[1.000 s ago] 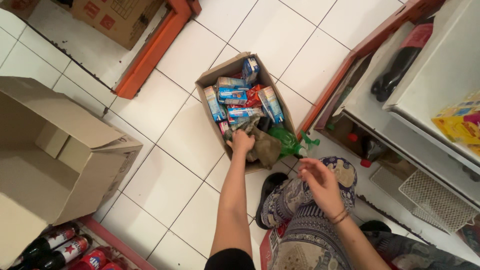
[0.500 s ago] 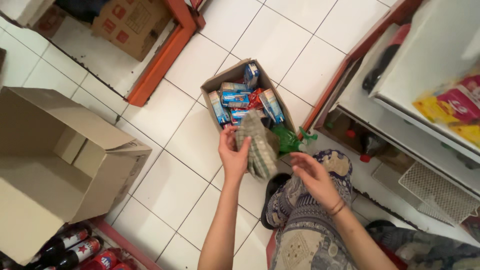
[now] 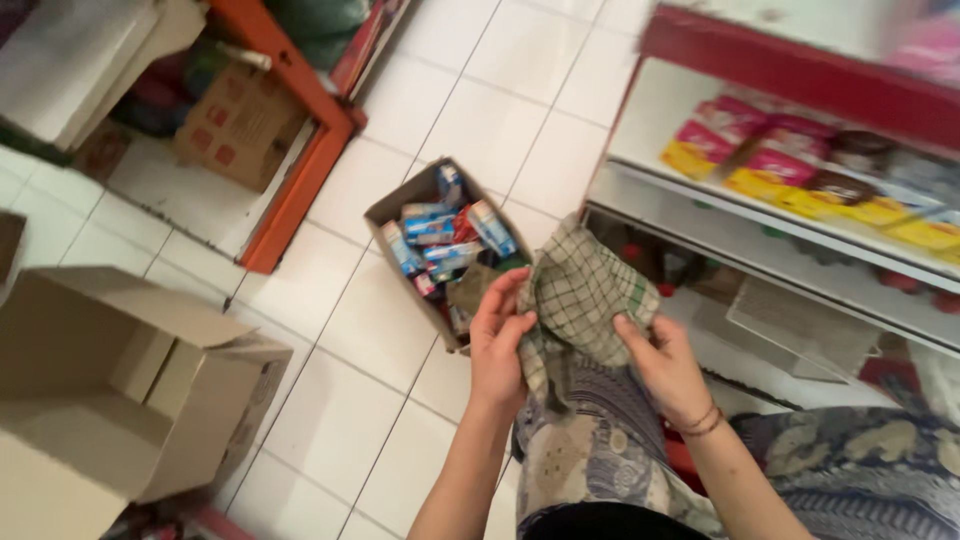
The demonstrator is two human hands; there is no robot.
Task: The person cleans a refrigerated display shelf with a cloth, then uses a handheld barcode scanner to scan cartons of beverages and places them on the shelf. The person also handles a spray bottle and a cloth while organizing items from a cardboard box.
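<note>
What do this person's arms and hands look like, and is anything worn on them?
Both forearms are bare, with no sleeves in view. The left hand wears no glove and no ring that shows. The right hand is also ungloved, with thin dark bracelets around its wrist.

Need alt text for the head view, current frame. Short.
Both bare hands, left hand and right hand, hold up a green checked cloth over the person's patterned lap. Beyond it on the white tiled floor sits a small cardboard box of blue cartons, with a large open box at left and stocked shelves at right.
</note>
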